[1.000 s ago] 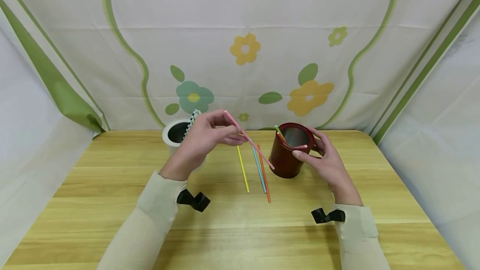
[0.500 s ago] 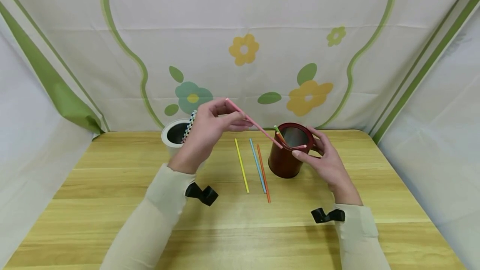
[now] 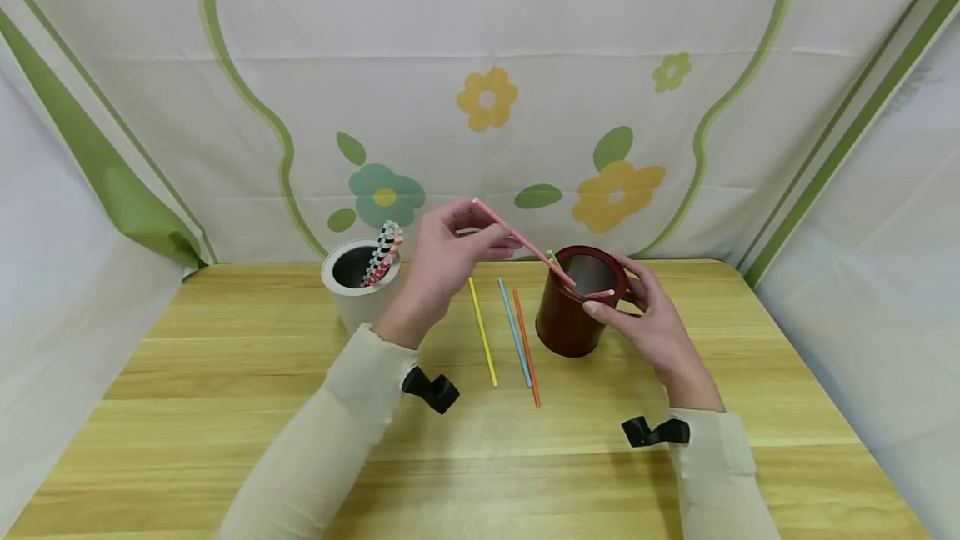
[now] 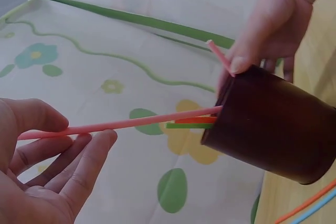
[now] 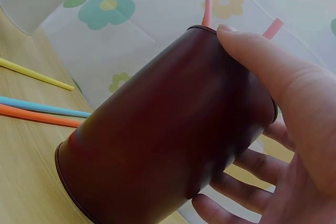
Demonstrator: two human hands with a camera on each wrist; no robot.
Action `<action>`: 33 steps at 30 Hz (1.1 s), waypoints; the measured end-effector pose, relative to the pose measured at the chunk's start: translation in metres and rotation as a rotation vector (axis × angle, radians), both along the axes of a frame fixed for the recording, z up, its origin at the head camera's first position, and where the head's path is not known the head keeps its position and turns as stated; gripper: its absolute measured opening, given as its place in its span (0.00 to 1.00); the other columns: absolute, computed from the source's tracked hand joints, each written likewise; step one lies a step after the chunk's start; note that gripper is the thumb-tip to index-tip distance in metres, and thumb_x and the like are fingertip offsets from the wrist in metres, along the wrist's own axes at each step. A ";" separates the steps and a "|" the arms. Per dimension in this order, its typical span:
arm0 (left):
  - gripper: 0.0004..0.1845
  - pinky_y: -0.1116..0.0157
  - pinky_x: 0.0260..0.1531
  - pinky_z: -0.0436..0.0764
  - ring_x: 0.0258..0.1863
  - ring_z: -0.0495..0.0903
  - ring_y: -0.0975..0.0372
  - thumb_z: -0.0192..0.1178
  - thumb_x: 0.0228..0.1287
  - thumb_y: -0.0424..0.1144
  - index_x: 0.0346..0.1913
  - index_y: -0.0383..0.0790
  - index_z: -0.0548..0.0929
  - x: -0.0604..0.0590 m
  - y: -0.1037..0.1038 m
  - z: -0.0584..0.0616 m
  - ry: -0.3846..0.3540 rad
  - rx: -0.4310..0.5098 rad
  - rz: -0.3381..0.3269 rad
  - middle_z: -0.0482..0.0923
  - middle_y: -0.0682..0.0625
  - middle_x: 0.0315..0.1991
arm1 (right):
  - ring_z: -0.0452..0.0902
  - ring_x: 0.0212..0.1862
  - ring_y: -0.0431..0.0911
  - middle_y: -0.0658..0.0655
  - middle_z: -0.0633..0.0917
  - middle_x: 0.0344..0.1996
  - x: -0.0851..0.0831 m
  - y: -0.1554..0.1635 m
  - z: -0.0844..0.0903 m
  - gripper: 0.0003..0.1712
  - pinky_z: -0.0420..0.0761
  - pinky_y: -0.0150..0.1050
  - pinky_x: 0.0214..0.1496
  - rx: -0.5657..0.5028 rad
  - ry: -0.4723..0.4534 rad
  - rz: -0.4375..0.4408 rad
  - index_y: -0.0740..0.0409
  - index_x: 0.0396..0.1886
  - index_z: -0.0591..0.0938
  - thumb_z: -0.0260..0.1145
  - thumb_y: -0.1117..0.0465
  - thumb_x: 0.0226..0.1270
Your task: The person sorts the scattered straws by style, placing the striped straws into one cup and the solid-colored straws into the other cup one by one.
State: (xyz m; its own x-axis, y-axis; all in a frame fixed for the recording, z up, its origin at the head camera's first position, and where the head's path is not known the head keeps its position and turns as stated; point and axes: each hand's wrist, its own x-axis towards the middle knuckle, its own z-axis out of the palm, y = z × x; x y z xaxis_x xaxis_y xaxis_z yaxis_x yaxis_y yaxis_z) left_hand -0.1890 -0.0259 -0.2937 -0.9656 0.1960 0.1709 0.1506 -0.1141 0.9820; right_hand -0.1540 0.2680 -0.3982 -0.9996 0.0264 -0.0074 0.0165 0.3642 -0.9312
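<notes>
Pink is the straw (image 3: pixel 517 238) that matters here: a second ago it hung over the table (image 3: pixel 225 407) with its low tip beside the loose straws; now that tip is inside the rim of the dark red cup (image 3: pixel 573 307), and the left hand has carried it rightward and a little higher. Judging by that, the straw is partly in and only needs letting go to drop fully.

Going from the left: a white cup (image 3: pixel 358 283) holds patterned straws, uncovered now that the hand has moved off it. The left hand (image 3: pixel 450 261) pinches the pink straw near its upper end between thumb and fingers (image 4: pixel 79 153). Its long axis slants from upper left, at the hand, down and right into the cup's mouth.

On the table between the hands lie a yellow straw (image 3: pixel 483 332), a blue straw (image 3: pixel 515 332) and an orange straw (image 3: pixel 527 348), nearly parallel, their long axes running away from the person.

The right hand (image 3: pixel 652 327) has not shifted: its fingers curl round the cup's side, thumb (image 5: pixel 262 61) on the rim, steadying it. Other straws already stand inside.
</notes>
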 end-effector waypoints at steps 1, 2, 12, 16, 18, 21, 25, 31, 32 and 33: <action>0.03 0.58 0.49 0.93 0.43 0.94 0.49 0.66 0.73 0.28 0.43 0.28 0.85 0.000 0.002 -0.001 -0.004 -0.014 -0.009 0.87 0.43 0.40 | 0.68 0.76 0.51 0.57 0.74 0.79 0.000 0.000 0.000 0.51 0.77 0.33 0.60 0.002 -0.001 -0.001 0.32 0.86 0.60 0.78 0.48 0.71; 0.03 0.59 0.49 0.93 0.43 0.93 0.49 0.66 0.73 0.28 0.43 0.28 0.85 0.000 0.004 -0.002 -0.010 -0.031 -0.018 0.87 0.42 0.40 | 0.68 0.76 0.52 0.57 0.74 0.79 0.000 0.000 0.000 0.51 0.76 0.34 0.61 0.002 -0.003 -0.001 0.32 0.86 0.60 0.78 0.47 0.71; 0.03 0.62 0.46 0.93 0.38 0.92 0.59 0.68 0.72 0.31 0.38 0.37 0.85 0.000 0.016 -0.009 -0.013 -0.372 -0.176 0.90 0.42 0.40 | 0.67 0.78 0.55 0.57 0.73 0.80 0.001 0.000 0.001 0.52 0.74 0.42 0.64 0.003 -0.011 -0.003 0.32 0.86 0.59 0.78 0.47 0.70; 0.05 0.64 0.44 0.92 0.37 0.91 0.60 0.68 0.71 0.33 0.35 0.39 0.84 -0.002 0.022 -0.009 0.006 -0.470 -0.219 0.90 0.43 0.39 | 0.67 0.77 0.54 0.56 0.73 0.80 0.000 0.000 0.001 0.52 0.75 0.40 0.63 -0.001 -0.012 -0.001 0.32 0.86 0.60 0.78 0.47 0.70; 0.05 0.66 0.41 0.91 0.35 0.90 0.61 0.67 0.71 0.33 0.34 0.40 0.83 -0.003 0.026 -0.009 0.025 -0.519 -0.228 0.89 0.46 0.37 | 0.68 0.77 0.53 0.56 0.73 0.80 0.000 0.001 0.001 0.52 0.76 0.38 0.62 -0.001 -0.013 -0.001 0.31 0.86 0.60 0.78 0.47 0.70; 0.06 0.69 0.31 0.83 0.29 0.83 0.63 0.66 0.70 0.33 0.33 0.41 0.83 -0.005 0.031 -0.012 0.081 -0.599 -0.229 0.86 0.49 0.31 | 0.68 0.76 0.52 0.57 0.74 0.79 0.000 0.001 0.001 0.51 0.76 0.35 0.61 -0.002 -0.013 0.000 0.30 0.86 0.60 0.78 0.47 0.70; 0.07 0.69 0.23 0.69 0.23 0.71 0.63 0.66 0.70 0.33 0.31 0.42 0.83 -0.007 0.038 -0.019 0.155 -0.687 -0.239 0.80 0.53 0.26 | 0.68 0.76 0.51 0.58 0.76 0.77 -0.001 0.001 0.000 0.51 0.77 0.33 0.61 0.002 -0.008 0.004 0.30 0.86 0.60 0.77 0.46 0.71; 0.08 0.70 0.24 0.66 0.23 0.69 0.63 0.65 0.72 0.34 0.32 0.41 0.83 -0.010 0.047 -0.026 0.231 -0.750 -0.220 0.77 0.53 0.26 | 0.68 0.75 0.50 0.59 0.75 0.76 -0.001 0.001 -0.001 0.50 0.78 0.29 0.58 0.001 -0.002 0.009 0.29 0.86 0.60 0.77 0.47 0.72; 0.08 0.70 0.24 0.66 0.23 0.69 0.63 0.65 0.72 0.34 0.32 0.42 0.83 -0.010 0.048 -0.027 0.238 -0.756 -0.212 0.77 0.53 0.26 | 0.68 0.75 0.50 0.60 0.75 0.76 -0.001 0.001 -0.001 0.50 0.78 0.28 0.58 0.001 -0.001 0.009 0.30 0.86 0.60 0.77 0.47 0.72; 0.08 0.70 0.24 0.67 0.24 0.69 0.63 0.65 0.72 0.34 0.32 0.42 0.83 -0.010 0.049 -0.028 0.241 -0.762 -0.205 0.78 0.52 0.26 | 0.68 0.75 0.50 0.60 0.75 0.76 -0.001 0.000 -0.001 0.50 0.79 0.28 0.58 0.003 0.000 0.010 0.30 0.86 0.60 0.77 0.47 0.72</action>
